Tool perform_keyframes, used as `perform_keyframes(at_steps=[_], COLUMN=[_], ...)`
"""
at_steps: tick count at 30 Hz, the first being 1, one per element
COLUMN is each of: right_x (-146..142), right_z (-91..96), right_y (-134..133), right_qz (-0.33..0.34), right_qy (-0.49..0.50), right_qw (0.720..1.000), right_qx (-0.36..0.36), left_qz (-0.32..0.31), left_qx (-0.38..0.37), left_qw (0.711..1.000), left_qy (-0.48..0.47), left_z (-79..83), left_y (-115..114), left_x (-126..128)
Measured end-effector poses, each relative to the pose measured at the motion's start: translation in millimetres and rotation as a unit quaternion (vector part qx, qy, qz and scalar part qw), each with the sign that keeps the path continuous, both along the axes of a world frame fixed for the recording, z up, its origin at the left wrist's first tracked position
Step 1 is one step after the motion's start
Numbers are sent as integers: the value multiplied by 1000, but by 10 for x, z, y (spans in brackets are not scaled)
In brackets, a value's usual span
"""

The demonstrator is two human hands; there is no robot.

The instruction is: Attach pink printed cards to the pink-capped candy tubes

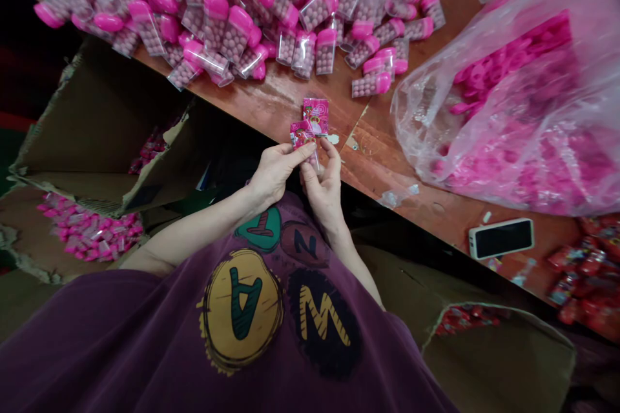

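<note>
Both hands meet just over the near edge of the wooden table. The left hand is curled, its thumb and forefinger pinched on a small pink printed sachet. The right hand is curled too, and its fingertips grip the same sachet from the other side. A second printed sachet sits just beyond the first, over the table's edge and touching or overlapping it; I cannot tell whether the fingers hold it or it lies on the wood.

On the far part of the table lies a big heap of clear tubes with pink caps, each packed with small pale balls. On the table's right part a clear plastic bag bulges with loose pink caps. Near the table's near edge, to the right, a white smartphone lies face up with a dark screen, and at the table's right end there is a pile of red packets.

Below the table on the left, an open cardboard box stands with torn flaps, and pink wrapped items lie beside it in another carton. Below the table on the right, a second cardboard box holds red items, mostly hidden. A purple shirt with printed letters fills the space nearest the camera.
</note>
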State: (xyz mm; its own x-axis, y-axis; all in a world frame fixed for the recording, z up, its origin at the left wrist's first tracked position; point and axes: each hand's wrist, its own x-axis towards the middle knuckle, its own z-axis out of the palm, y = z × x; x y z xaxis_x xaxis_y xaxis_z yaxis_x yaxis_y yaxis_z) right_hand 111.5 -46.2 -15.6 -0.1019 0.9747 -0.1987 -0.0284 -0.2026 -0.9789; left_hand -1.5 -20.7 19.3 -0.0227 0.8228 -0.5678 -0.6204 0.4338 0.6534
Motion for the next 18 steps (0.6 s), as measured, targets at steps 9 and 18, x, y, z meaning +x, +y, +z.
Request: perform_keyframes(at_steps=[9,18], right_x=[19,152], right_z=[55,36], right_y=[109,56], right_qz=[32,90], right_qy=[137,120], right_qw=[988,989], right_qx=[-67,-19], left_qz=[-144,-93], left_qx=[21,54], left_qw=[987,994], left_qy=[-72,-26], left_z=[-14,40], left_y=[-59,45], left_x=[-93,-142])
